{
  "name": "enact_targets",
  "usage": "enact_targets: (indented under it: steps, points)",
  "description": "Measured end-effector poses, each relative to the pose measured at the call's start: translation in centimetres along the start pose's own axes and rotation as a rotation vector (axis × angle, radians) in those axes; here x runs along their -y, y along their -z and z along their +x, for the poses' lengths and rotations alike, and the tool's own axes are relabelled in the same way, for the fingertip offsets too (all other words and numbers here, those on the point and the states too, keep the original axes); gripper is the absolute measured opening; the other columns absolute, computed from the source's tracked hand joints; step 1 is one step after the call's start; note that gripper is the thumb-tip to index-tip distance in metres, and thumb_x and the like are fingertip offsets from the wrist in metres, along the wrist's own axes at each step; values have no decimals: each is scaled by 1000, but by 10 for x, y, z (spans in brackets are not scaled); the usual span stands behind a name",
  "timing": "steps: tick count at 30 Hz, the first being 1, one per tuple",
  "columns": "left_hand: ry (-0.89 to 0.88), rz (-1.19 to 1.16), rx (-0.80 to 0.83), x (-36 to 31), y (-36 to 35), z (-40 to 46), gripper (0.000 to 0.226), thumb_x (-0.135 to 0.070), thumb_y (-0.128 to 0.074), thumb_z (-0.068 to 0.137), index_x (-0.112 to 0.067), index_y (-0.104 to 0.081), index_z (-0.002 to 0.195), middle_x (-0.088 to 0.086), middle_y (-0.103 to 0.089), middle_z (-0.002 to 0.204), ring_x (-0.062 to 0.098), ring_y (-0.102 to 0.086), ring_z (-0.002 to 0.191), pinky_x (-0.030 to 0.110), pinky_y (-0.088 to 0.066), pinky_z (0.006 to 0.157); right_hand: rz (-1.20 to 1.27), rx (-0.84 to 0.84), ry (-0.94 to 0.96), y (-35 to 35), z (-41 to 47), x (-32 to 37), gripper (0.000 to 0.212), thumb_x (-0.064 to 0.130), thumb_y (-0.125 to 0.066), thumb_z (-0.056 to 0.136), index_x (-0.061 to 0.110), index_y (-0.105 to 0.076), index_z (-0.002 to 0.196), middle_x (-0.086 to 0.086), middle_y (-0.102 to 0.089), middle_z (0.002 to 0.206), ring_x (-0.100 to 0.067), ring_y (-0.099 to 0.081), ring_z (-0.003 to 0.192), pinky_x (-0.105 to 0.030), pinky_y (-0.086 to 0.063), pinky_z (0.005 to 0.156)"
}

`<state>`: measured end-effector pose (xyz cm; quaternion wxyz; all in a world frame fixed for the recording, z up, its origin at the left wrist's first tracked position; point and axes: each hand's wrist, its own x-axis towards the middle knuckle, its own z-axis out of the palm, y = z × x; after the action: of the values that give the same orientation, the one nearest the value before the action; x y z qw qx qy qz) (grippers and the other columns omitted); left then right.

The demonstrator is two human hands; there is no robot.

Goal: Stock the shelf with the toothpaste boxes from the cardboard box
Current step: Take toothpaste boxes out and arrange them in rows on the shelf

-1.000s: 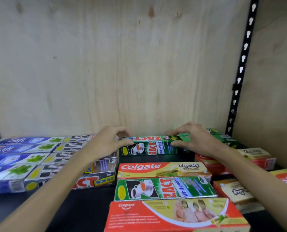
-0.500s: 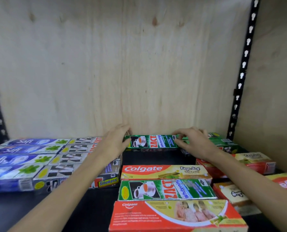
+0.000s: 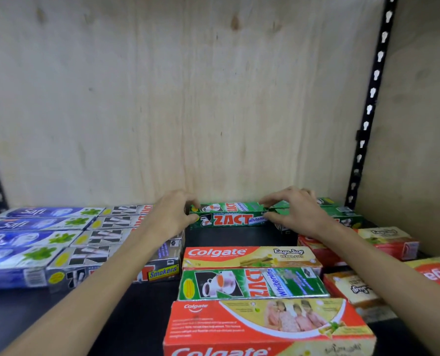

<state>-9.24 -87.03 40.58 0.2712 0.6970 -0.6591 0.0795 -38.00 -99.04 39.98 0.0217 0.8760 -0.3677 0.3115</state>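
A green Zact Whitening toothpaste box [image 3: 230, 215] stands on its long edge at the back of the black shelf [image 3: 234, 236], against the plywood back wall. My left hand [image 3: 171, 217] grips its left end and my right hand [image 3: 294, 213] grips its right end, thumbs in front and fingers over the top. In front of it lie a Colgate herbal box [image 3: 249, 256], another green Zact box [image 3: 252, 283] and a large red Colgate box [image 3: 267, 327]. The cardboard box is out of view.
Blue Safi boxes [image 3: 29, 242] and silver Zact Smokers boxes [image 3: 106, 242] fill the left side. More green boxes [image 3: 342, 214] and red Colgate boxes [image 3: 390, 242] lie at the right. A black slotted upright [image 3: 370, 109] runs up the right corner.
Both hands pushed the green Zact box back toward the wall and turned it from lying flat to standing on its edge, so its front face now shows.
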Motion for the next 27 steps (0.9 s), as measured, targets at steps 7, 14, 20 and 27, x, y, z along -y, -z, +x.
enact_targets:
  steps: [7, 14, 20, 27]
  points:
    - [140, -129, -4, 1, 6, 10, 22, -19, -86, 75, -14, -78, 95, -1, -72, 96, 15, -65, 88, 26, -49, 77, 13, 95, -44, 3, -3, 3, 63, 42, -66, 93, 35, -42, 151, 28, -69, 116, -5, -41, 134, -36, -17, 102]
    - [184, -103, 16, 0, 5, 13, 22, -19, -87, 74, -13, -75, 92, 0, -68, 93, 14, -62, 83, 21, -41, 63, 149, 174, -219, 12, -1, -2, 75, 14, -61, 89, 27, -28, 156, 34, -68, 112, -4, -47, 129, -36, -17, 107]
    - [127, -39, -35, -15, 4, 10, 23, -24, -78, 81, -17, -74, 102, 0, -72, 100, 16, -65, 91, 30, -52, 84, 337, -128, -408, 25, 2, -16, 44, 3, -49, 96, 20, -52, 137, 9, -73, 108, -16, -65, 107, -41, -50, 98]
    - [-54, -317, 95, -104, -6, 14, 15, -30, -77, 85, -26, -73, 98, -8, -72, 91, 5, -67, 85, 27, -55, 82, 110, 105, -480, 67, -24, -50, 34, 11, -53, 99, 13, -62, 132, -9, -67, 125, -26, -61, 119, -37, -49, 103]
